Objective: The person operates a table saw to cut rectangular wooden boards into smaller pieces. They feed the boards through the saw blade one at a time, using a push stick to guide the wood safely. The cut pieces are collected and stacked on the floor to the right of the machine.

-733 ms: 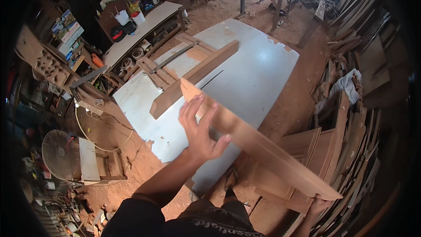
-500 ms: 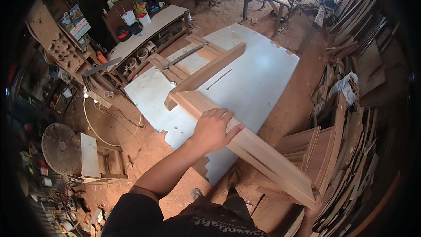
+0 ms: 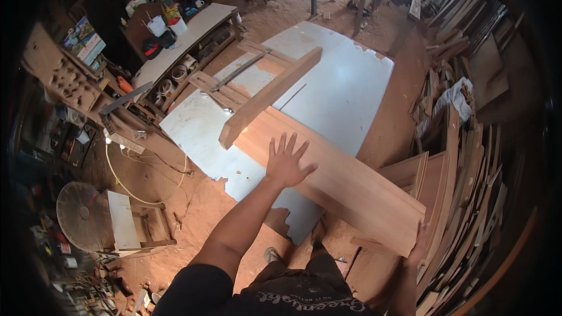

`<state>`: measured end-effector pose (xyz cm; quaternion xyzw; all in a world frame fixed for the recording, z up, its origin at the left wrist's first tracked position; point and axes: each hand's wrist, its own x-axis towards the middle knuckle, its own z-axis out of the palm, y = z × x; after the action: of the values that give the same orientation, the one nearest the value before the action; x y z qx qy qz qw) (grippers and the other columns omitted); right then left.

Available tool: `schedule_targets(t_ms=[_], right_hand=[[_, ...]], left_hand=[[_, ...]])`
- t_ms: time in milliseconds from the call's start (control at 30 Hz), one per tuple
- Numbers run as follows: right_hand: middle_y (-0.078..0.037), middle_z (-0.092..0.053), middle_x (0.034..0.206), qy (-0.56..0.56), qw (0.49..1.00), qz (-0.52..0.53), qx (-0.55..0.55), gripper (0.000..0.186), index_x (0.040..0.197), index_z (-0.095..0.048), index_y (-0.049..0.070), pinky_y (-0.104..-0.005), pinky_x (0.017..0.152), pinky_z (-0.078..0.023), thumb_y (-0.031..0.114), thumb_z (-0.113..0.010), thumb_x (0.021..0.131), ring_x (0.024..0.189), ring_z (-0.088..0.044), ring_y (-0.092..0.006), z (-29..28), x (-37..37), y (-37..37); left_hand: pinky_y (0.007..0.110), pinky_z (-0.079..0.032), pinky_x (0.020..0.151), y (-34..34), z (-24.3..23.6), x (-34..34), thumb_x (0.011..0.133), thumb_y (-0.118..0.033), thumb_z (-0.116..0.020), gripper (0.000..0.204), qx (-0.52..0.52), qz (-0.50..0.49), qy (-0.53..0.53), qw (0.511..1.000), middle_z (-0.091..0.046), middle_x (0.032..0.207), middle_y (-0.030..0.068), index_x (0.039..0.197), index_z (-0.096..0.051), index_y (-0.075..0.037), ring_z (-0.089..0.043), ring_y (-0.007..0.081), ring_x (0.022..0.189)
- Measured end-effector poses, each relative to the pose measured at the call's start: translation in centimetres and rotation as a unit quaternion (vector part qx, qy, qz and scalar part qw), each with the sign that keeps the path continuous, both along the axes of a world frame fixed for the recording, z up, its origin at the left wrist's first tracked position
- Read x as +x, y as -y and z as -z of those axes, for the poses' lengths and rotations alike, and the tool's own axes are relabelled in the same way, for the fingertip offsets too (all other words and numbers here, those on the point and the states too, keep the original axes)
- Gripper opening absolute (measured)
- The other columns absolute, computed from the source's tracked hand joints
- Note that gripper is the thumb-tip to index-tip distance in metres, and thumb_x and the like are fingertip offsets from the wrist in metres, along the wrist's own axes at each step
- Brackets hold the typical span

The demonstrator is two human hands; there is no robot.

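A wide wooden board (image 3: 351, 184) slants from the middle of the white sheet tabletop (image 3: 348, 90) toward the lower right, its broad face up. Flat on that face lies my left hand (image 3: 287, 161), fingers spread. My right hand (image 3: 417, 246) is against the board's near right end, its visible fingers stretched along the end edge and partly hidden. The board's far end meets a thick wooden beam (image 3: 272, 96), which stands on edge. Behind the beam, thinner wooden rails (image 3: 216, 82) lie joined like a frame, with a dark metal bar (image 3: 240, 70) across them.
A thin dark rod (image 3: 293, 97) lies on the tabletop. Stacked planks (image 3: 468, 228) and framed panels (image 3: 436, 178) crowd the right side. At left are a fan (image 3: 85, 216), a small wooden stand (image 3: 149, 222) and a loose cable (image 3: 120, 178). A cluttered bench (image 3: 199, 26) stands behind.
The board has turned from its narrow edge to show its broad face. My left hand has gone from gripping its upper edge to lying spread on it; my right hand's fingers have straightened.
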<state>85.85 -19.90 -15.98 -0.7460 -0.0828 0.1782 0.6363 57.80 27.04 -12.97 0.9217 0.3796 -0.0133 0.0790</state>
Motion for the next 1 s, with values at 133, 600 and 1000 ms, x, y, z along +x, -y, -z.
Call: schedule_targets(t_ms=[133, 600, 1000], right_hand=[[-0.018, -0.053, 0.159, -0.005, 0.991, 0.059, -0.116, 0.065, 0.162, -0.047, 0.008, -0.0407, 0.105, -0.057, 0.050, -0.054, 0.112, 0.139, -0.060, -0.0274, 5.4, 7.7, 9.5], [-0.013, -0.051, 0.163, -0.213, 0.970, 0.066, -0.096, 0.079, 0.167, -0.032, 0.002, -0.0316, 0.096, -0.060, 0.034, -0.070, 0.106, 0.150, -0.048, -0.0246, -0.7, 14.2, -6.8], [-0.009, -0.067, 0.133, -0.198, 0.979, 0.045, 0.003, 0.057, 0.155, -0.050, -0.001, -0.0290, 0.083, -0.058, 0.023, -0.066, 0.105, 0.114, -0.065, -0.0165, 0.6, 20.9, -7.5]], left_hand=[[0.063, -0.002, 0.132, -1.6, 0.0, 5.6, 0.100, -0.082, -0.039, 0.090, -0.015, 0.023, 0.021, 0.999, -0.019, 0.179, 0.0146, 0.171, -0.031, -0.027, -0.010, 0.0391, 0.166], [0.061, -0.001, 0.132, -9.7, 2.1, 18.5, 0.099, -0.082, -0.042, 0.092, -0.025, -0.005, 0.009, 1.000, -0.018, 0.179, 0.0145, 0.171, -0.032, -0.026, -0.008, 0.0389, 0.166], [0.071, 0.003, 0.128, -10.5, 4.9, 26.3, 0.094, -0.090, -0.037, 0.103, -0.015, 0.017, -0.051, 0.998, -0.010, 0.182, 0.0116, 0.174, -0.022, -0.027, -0.001, 0.0436, 0.166]])
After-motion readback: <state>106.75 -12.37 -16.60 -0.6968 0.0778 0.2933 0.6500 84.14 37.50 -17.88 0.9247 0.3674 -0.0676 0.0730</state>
